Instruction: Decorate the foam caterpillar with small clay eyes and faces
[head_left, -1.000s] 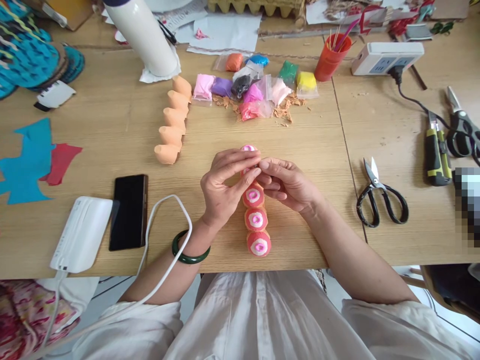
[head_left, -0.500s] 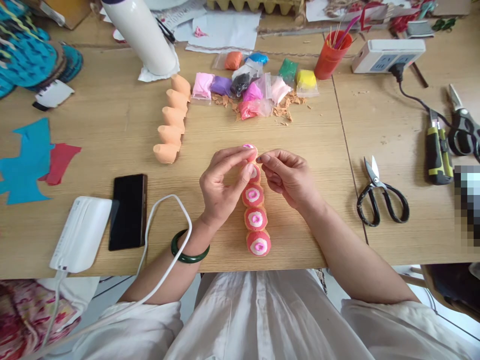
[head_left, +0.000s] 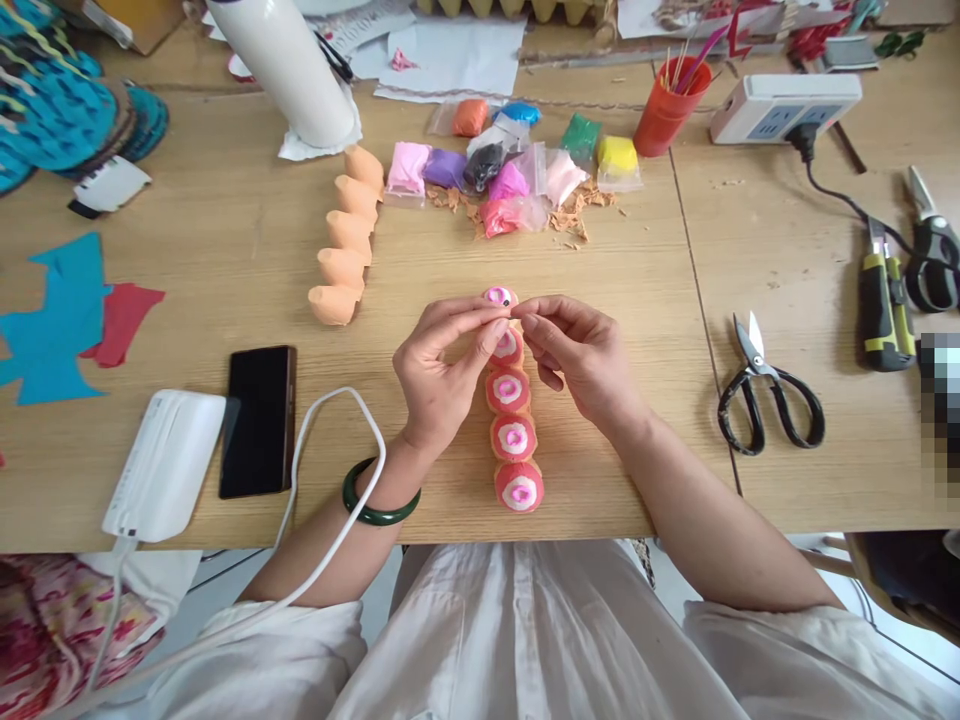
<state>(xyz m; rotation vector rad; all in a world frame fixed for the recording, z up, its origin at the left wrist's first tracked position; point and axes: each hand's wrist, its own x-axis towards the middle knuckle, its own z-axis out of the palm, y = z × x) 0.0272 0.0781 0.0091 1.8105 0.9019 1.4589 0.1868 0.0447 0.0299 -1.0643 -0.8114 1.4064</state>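
A row of joined egg-carton cups [head_left: 512, 437], painted orange and pink with white and bright pink clay centres, lies in front of me. Over its far end my left hand [head_left: 450, 365] is closed, thumb and index finger pinched. My right hand [head_left: 581, 350] is closed too, its thumb and index tips meeting the left fingertips. A tiny dark bit, apparently black clay, shows between the fingertips. A small black dot [head_left: 506, 303] shows at the left index tip, against the farthest cup [head_left: 496, 295]; I cannot tell which it rests on.
Bags of coloured clay [head_left: 510, 180] lie beyond the hands, beside an orange cup strip [head_left: 343, 267]. Scissors [head_left: 769, 385] and a utility knife [head_left: 885, 300] are at right. A phone [head_left: 259, 420], power bank [head_left: 163, 465] and looping white cable [head_left: 379, 440] are at left.
The left fingers have shifted slightly left and down, uncovering more of the farthest cup. The black dot now shows there. Both hands stay pinched together.
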